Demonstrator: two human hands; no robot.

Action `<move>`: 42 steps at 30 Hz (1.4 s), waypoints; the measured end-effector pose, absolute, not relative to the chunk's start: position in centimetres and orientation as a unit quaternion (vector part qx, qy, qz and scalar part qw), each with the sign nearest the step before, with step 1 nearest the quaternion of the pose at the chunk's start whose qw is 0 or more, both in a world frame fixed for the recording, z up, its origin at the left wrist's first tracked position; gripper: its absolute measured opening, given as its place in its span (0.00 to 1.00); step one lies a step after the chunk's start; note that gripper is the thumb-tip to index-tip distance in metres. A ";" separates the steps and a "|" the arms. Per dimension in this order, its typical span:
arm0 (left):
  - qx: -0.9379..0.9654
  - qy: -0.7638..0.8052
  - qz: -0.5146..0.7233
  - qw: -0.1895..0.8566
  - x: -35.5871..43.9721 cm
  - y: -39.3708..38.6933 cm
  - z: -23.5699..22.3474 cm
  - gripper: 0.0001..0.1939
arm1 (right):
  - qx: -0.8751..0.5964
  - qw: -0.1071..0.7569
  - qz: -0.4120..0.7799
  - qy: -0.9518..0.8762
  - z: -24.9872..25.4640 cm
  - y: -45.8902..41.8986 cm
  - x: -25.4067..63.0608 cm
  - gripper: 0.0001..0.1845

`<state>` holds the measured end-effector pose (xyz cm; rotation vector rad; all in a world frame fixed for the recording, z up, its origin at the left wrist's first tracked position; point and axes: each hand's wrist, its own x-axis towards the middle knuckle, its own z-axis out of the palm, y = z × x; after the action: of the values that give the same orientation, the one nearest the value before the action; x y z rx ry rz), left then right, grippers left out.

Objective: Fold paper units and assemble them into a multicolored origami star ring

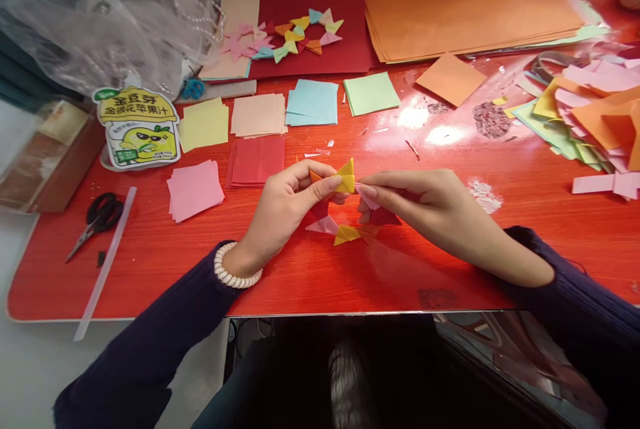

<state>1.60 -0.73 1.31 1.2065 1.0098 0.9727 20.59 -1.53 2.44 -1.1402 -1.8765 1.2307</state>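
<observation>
Between my hands is a ring of folded paper pieces in yellow, pink, orange and dark red, held just over the red table. My left hand pinches a yellow folded piece at the ring's upper side, thumb on top. Thumb and forefinger of my right hand close on a pink folded piece right beside the yellow one. My fingers cover parts of both pieces, so I cannot tell whether they are joined.
Colored paper squares lie in stacks behind my hands. Finished paper rings rest on a dark red sheet. Scissors and a translucent strip are at left. Large orange sheets lie at the back, a scrap heap at right.
</observation>
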 end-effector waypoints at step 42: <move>0.560 0.436 0.401 0.579 1.8 -1.0 1.3 0.06 | -0.445 0.257 0.416 -0.751 2.6 -1.3 20.6 0.14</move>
<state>1.79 -0.96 1.29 1.3087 1.0194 0.9383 20.58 -1.34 2.56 -1.2062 -2.0369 1.1291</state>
